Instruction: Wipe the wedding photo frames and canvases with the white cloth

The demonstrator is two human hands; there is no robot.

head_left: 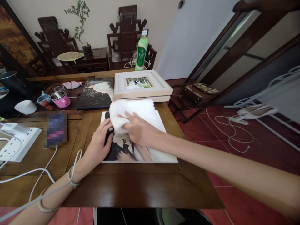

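Observation:
A glossy photo print (126,151) lies flat on the wooden table (131,184). My right hand (137,129) presses a folded white cloth (136,114) down on the upper part of the print, fingers closed over the cloth's edge. My left hand (99,145) rests on the print's left edge, fingers spread flat, holding nothing. Part of the print is hidden under the cloth and both hands.
Behind the print stand a stack of white picture frames (142,85), a dark photo panel (97,93) and a green bottle (141,50). To the left are a pink cup (61,100), a white bowl (25,107), a phone (55,129) and a white power strip (16,142) with cables. Cables lie on the red floor at right.

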